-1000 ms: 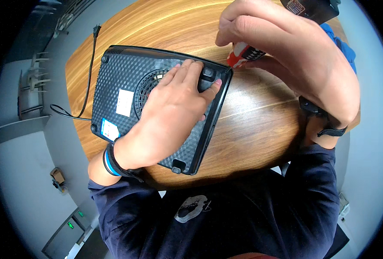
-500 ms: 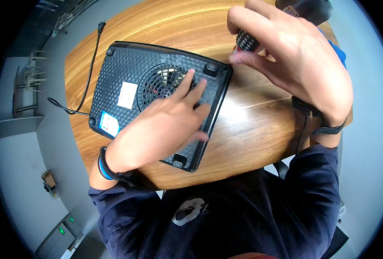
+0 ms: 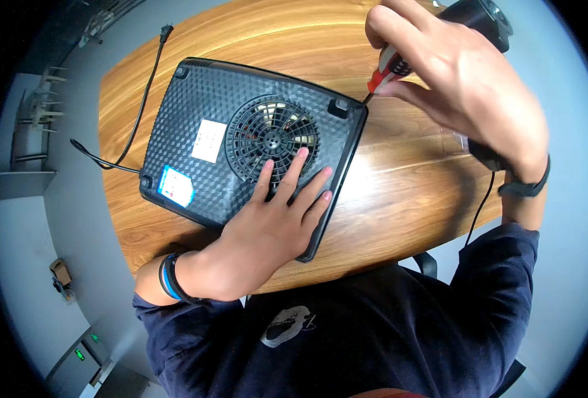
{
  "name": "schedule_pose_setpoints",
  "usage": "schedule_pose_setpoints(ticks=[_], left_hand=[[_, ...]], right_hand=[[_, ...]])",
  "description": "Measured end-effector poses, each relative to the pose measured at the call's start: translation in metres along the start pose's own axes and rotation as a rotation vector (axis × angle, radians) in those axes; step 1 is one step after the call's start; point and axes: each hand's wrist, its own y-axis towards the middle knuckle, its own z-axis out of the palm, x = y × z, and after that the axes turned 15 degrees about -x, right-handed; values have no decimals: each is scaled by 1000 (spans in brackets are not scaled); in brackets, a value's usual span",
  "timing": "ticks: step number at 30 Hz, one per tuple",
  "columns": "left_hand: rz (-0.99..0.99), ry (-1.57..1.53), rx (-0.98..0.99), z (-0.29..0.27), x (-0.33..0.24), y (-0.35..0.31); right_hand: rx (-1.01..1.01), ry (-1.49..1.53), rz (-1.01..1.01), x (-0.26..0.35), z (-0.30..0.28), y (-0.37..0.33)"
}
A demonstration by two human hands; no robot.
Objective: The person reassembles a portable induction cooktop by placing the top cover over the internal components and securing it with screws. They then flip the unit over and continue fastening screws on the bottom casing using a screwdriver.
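Observation:
A black flat appliance (image 3: 201,119) lies upside down on the wooden table (image 3: 400,192), its round fan grille (image 3: 271,136) facing up. My left hand (image 3: 267,225) presses flat on its underside near the front right corner, fingers spread just below the grille. My right hand (image 3: 466,86) holds a screwdriver (image 3: 383,73) with a red and black handle. Its tip points down at the appliance's far right corner, next to a rubber foot (image 3: 337,106).
A black power cord (image 3: 135,113) runs from the appliance along the table's left side to a plug (image 3: 167,30). A dark round object (image 3: 483,16) sits at the far right of the table. Another thin cable (image 3: 479,205) hangs off the right edge.
My left hand slid back from the far right corner toward the front edge, uncovering the fan grille. My right hand lifted and brought the screwdriver tip to that corner.

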Motion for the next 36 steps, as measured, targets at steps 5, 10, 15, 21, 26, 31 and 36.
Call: schedule_pose_setpoints(ticks=[5, 10, 15, 21, 26, 31, 36], left_hand=[[-50, 2, -130, 15, 7, 13], [1, 34, -117, 12, 13, 19], [50, 57, -120, 14, 17, 19], [63, 77, -92, 17, 17, 21], [61, 53, -101, 14, 18, 21], [43, 13, -104, 17, 17, 20], [50, -14, -101, 19, 20, 20]], right_hand=[[216, 195, -63, -26, -14, 20], [-71, -198, -79, -31, 18, 11], [61, 97, -129, -52, 6, 30], [248, -10, 175, -35, 5, 39], [-8, 192, -209, -52, 2, 20], [147, -76, 95, -43, 10, 8], [84, 304, -43, -42, 1, 4]])
